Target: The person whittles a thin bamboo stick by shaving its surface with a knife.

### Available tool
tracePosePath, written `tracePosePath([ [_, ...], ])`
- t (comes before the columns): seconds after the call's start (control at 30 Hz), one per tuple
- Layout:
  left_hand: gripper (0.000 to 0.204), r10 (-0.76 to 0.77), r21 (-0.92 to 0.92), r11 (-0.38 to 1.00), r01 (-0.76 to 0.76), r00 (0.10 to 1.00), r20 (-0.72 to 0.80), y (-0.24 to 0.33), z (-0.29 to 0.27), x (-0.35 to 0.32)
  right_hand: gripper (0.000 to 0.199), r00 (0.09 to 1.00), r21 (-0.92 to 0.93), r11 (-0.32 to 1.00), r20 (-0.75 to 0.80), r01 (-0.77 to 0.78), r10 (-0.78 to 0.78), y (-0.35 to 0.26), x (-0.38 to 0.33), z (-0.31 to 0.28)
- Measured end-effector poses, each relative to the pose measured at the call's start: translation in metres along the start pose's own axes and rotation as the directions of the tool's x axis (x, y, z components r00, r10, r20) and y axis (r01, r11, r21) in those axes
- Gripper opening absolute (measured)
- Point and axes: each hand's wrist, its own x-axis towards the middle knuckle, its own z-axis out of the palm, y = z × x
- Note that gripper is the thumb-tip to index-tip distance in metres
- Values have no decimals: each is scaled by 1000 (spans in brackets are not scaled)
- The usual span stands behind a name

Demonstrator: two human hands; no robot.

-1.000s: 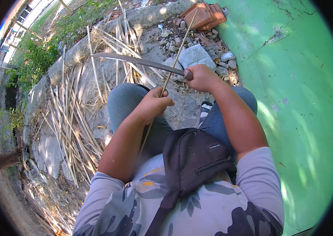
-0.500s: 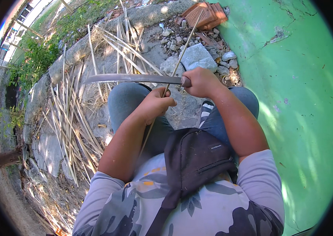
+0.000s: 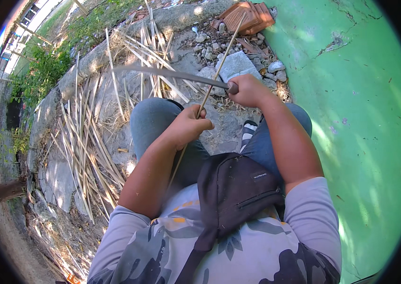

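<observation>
- In head view, has L hand [image 3: 188, 127] nr centre, clamped round thin tan stick [image 3: 226, 53], thumb twd 3 o'clock.
- Runs stick from that fist up twd 1 o'clock, lower end down twd 7, over L thigh.
- Has R hand [image 3: 250, 91] at 1–2 o'clock, wrapped tight on machete [image 3: 172, 74] handle.
- Points blade twd 9–10 o'clock, far end blurred; crosses stick just above L fist. Can't tell if edge actually touches.
- Sits w/ knees apart in blue jeans [image 3: 151, 123], L knee just beside L hand; shows b/w striped footwear [image 3: 248, 135] btwn legs.
- Wears dark sling bag [image 3: 238, 194] at 5 o'clock, over camo-pattern shirt [image 3: 233, 246] at 6.
- At 9 o'clock, has loose heap of pale strips [image 3: 83, 151] lying crisscross on rough ground; more of same at 11.
- At 1 o'clock, shows grey slab [image 3: 238, 65] amid rubble, w/ stacked orange roof tiles [image 3: 246, 19] beyond, twd 12–1.
- At 3, spreads green-painted floor [image 3: 356, 142], cracked nr top.
- At 10, leafy plants [image 3: 44, 68].
</observation>
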Motion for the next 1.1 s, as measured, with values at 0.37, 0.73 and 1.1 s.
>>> tracePosePath([
  [0.37, 29, 39, 128, 991, -34, 999, -33, -4, 2, 1, 19, 998, -117, 993, 55, -19, 25, -2, -5, -3],
  [0.73, 29, 13, 76, 997, -10, 999, -39, -3, 2, -1, 18, 996, -101, 991, -14, 86, -88, -2, -7, 8],
  [1.1, 28, -12, 12, 1000, 13, 1000, -21, 1, 3, -1, 17, 985, -35, 996, -152, -83, 77, 5, -3, 6],
])
